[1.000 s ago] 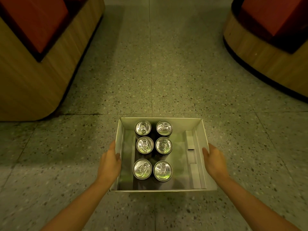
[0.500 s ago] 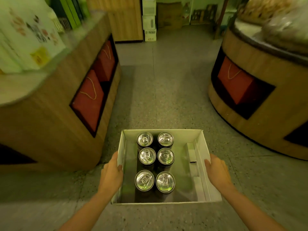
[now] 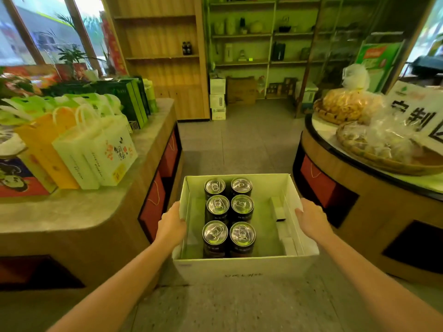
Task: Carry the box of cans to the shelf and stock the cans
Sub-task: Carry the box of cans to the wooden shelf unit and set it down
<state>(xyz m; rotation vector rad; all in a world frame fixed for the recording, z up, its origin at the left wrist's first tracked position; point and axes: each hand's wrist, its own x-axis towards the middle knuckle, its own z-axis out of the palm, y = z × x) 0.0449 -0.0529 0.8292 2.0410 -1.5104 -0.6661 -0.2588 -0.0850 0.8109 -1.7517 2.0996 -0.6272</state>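
Six black cans with silver tops (image 3: 242,233) stand upright in two rows inside the open white cardboard box (image 3: 244,267). The left grip (image 3: 171,226) clasps its left wall and the right grip (image 3: 311,220) its right wall, holding it in the air between the long wooden desk with paper bags (image 3: 72,212) and the round wooden desk (image 3: 374,207). I judge this is the carrying step; no can is stocked. The next move calls for a walk to the far wooden shelf unit (image 3: 163,68), box kept level.
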